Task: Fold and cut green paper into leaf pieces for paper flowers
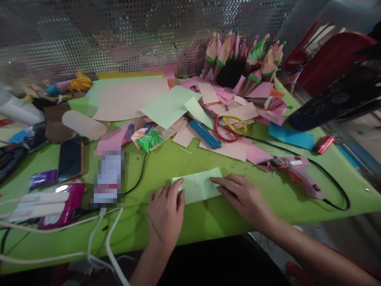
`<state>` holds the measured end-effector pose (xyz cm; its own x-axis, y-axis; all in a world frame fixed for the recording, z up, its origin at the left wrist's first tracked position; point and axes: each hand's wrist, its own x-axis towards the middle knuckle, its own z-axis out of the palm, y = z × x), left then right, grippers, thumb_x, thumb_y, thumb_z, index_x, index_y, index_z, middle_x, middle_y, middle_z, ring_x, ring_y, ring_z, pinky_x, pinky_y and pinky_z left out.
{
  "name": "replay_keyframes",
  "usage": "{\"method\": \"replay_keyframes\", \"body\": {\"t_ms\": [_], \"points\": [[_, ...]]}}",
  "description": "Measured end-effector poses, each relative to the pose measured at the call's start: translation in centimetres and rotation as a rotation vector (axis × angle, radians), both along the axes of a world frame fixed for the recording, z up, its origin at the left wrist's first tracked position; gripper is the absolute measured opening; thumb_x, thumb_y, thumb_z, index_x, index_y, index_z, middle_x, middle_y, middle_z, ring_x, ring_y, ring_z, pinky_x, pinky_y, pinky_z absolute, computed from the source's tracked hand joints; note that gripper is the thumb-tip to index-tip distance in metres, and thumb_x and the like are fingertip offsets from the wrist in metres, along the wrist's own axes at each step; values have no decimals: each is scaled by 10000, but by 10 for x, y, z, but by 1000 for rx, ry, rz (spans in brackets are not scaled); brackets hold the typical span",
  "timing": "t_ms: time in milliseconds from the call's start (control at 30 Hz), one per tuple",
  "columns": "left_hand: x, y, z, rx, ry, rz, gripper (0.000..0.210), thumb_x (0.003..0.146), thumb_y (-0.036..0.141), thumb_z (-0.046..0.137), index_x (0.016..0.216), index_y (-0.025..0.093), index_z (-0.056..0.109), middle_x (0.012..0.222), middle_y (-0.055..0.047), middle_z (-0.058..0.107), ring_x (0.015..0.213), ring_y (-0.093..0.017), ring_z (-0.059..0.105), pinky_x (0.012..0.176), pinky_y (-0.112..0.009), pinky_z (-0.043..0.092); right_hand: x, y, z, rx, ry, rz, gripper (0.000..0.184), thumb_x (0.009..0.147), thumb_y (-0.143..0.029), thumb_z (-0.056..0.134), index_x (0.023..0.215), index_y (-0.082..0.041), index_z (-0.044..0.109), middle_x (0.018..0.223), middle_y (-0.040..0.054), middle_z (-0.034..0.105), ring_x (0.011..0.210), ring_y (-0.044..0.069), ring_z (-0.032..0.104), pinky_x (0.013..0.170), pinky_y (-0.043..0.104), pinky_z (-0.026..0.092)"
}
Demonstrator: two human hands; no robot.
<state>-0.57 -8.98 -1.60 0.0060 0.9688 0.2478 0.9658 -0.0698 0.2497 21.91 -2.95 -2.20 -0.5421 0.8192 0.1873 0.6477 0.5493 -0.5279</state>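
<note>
A light green sheet of paper [199, 186], folded with a crease down its middle, lies near the table's front edge. My left hand [166, 210] grips its left end, fingers curled and thumb at the edge. At the right end, my right hand [242, 196] has the paper between thumb and forefinger. Beyond the sheet are a blue utility knife [205, 134] and scissors [228, 128] with red and yellow handles. To the right of my right hand lies a pink glue gun [300, 174] on its side, with a black cord.
Paper sheets [131, 95] and pink scraps [222, 93] cover the table's back. Paper ice-cream cones [256, 59] stand back right. A dark bottle [327, 99] leans in at right. On the left are phones [70, 159], a magenta power strip [70, 206] and white cables [110, 234].
</note>
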Motion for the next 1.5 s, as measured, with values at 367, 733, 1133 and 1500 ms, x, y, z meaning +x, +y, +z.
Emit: {"method": "replay_keyframes", "body": {"t_ms": [367,733,1133,1500], "points": [[6,0,5,43,133,52,254,898,209,554,1128,205,661,894,-85,688,811,-264,600,701,-378,450,-4,-2,-7,112,-67,-51,304,978,-252,441,1183,-207,663,854,75,637,780,214,615,694,333,495],[8,-8,-4,112,274,-314,342,882,69,535,1164,214,663,1049,-68,663,971,-207,581,800,-312,520,-8,-3,-5,143,-131,-73,266,917,-180,511,1135,-237,653,851,59,605,785,216,593,690,321,469],[15,-28,-5,-107,299,-279,634,792,519,677,1360,263,557,1370,-145,540,1196,-307,520,949,-420,521,-12,-41,8,258,-131,191,420,954,-311,517,1365,-227,526,1335,90,620,1198,238,555,1023,429,407],[-13,-52,-5,-19,284,-285,607,911,420,508,1481,250,387,1493,-67,474,1370,-328,414,1102,-549,313,22,-54,-5,171,-201,113,432,949,-191,467,1378,-228,504,1382,95,588,1252,225,572,1103,507,356]]}}
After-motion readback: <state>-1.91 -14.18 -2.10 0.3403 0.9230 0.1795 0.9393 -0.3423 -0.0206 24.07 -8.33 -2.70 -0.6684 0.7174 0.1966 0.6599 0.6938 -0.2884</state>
